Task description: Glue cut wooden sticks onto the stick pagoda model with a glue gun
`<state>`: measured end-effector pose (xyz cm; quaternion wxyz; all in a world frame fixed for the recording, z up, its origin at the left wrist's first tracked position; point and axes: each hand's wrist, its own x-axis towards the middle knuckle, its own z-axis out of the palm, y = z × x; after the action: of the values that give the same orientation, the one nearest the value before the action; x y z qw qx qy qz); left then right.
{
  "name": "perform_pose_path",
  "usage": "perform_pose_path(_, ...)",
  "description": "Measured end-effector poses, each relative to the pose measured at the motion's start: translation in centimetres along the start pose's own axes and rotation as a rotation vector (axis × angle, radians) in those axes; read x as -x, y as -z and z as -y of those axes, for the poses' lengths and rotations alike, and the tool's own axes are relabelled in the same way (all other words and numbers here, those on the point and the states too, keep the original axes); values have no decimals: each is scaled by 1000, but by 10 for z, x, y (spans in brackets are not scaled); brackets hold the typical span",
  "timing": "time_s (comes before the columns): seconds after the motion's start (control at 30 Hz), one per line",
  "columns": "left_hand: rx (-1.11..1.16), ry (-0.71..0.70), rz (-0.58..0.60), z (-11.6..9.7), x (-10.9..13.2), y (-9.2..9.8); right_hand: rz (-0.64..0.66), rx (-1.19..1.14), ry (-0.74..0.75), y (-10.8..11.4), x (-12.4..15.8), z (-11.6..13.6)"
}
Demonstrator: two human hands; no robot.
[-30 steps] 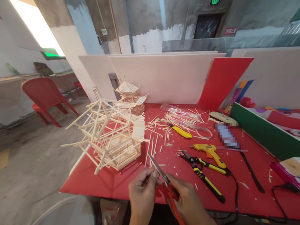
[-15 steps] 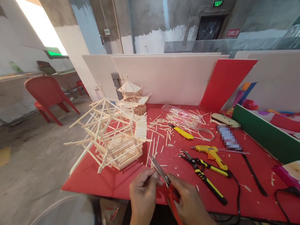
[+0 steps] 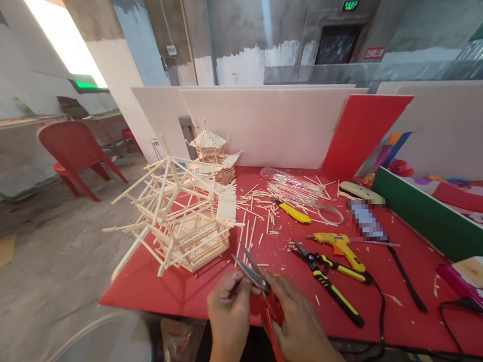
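My right hand [image 3: 297,312] grips the red handles of a pair of scissors [image 3: 257,276], whose blades are spread and point away from me. Close beside them, my left hand [image 3: 230,304] pinches with thumb and index finger, right under the near blade. What lies between those fingers is too small and hidden to name. Beyond the hands, to the left, stands an open frame of thin wooden sticks [image 3: 175,221], shaped like a pavilion with part of its roof covered. Loose sticks [image 3: 249,231] lie just past the scissor tips.
Right of my hands are black-and-yellow pliers [image 3: 326,286], a yellow glue gun [image 3: 340,246] and a yellow utility knife [image 3: 294,212]. A finished stick pavilion [image 3: 210,145] stands behind the frame. A green board [image 3: 427,210] edges the right side. A bin [image 3: 100,347] sits below the red table [image 3: 158,296].
The scissor blades have spread apart, having been nearly together before. My right hand has shifted slightly left with them. My left hand stays almost in place, still pinching.
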<state>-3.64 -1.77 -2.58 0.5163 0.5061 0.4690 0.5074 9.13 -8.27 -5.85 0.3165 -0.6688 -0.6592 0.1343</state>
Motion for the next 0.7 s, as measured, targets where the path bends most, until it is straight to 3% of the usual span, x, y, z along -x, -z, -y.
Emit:
perform_pose_path(0.33,-18,-40,10,-4,3,-5,-28,-11,-9,-8,5,-1)
perform_pose_path(0.53,-210,-82,199,-1,-3,6,-5,-53,-16,-2,4,-1)
perform_pose_path(0.7,-176,-117,275,-4,-4,9,10,-108,2,-3,7,1)
